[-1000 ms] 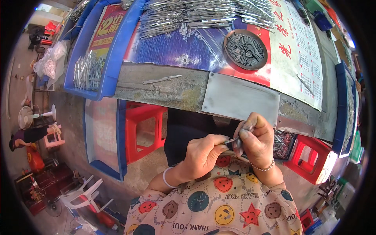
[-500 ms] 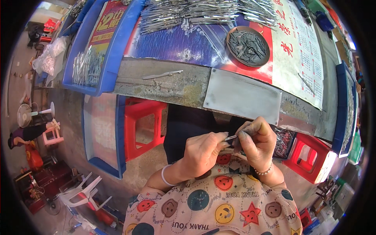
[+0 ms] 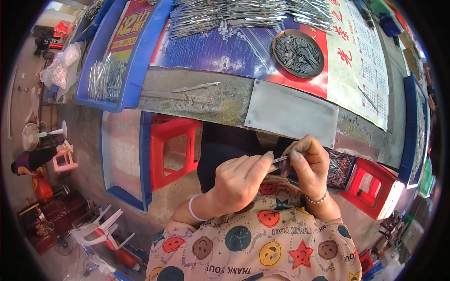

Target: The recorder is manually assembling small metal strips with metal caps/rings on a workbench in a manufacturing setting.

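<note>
Small metal piece [image 3: 280,159] — being pinched at its two ends, just below the workbench edge [image 3: 197,100], above the person's lap. Left hand [image 3: 241,180] is gripping it between thumb and forefinger; right hand [image 3: 309,164] is pinching the other end, fingers curled. Round tray of metal pins [image 3: 298,53] — sitting well apart on the bench.

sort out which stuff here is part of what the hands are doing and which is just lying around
In hand:
- left hand and right hand, pinching a small metal piece between them
- round dish of dark metal pins
- heap of shiny metal strips

Lying about:
- red stool
- blue tray
- lone metal strip on the bench edge
- white fan
</note>
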